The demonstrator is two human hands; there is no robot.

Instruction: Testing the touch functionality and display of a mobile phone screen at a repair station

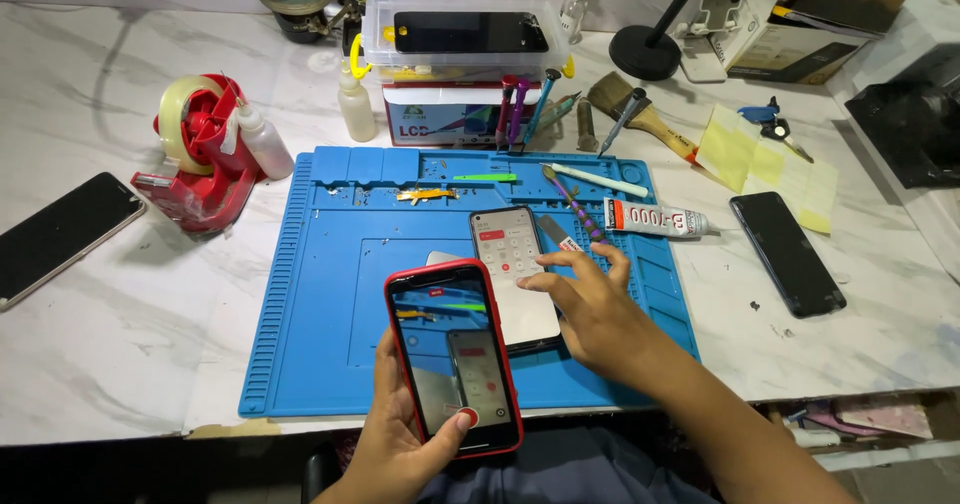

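Note:
My left hand (pixel 400 444) holds a red-cased phone (pixel 452 356) upright over the front of the blue work mat (pixel 310 304), thumb on its lower screen. The screen shows a camera picture of the mat and another phone. That second phone (pixel 512 264) lies flat on the mat with a lit keypad screen. My right hand (pixel 592 309) rests beside it, fingers spread, the forefinger touching its right side.
A glue tube (pixel 655 220), tweezers and pry tools lie on the mat's far edge. A red tape dispenser (pixel 200 149) and squeeze bottles stand left. Dark phones lie far left (pixel 60 234) and right (pixel 788 252). A clear box (pixel 462 39), brush and screwdrivers sit behind.

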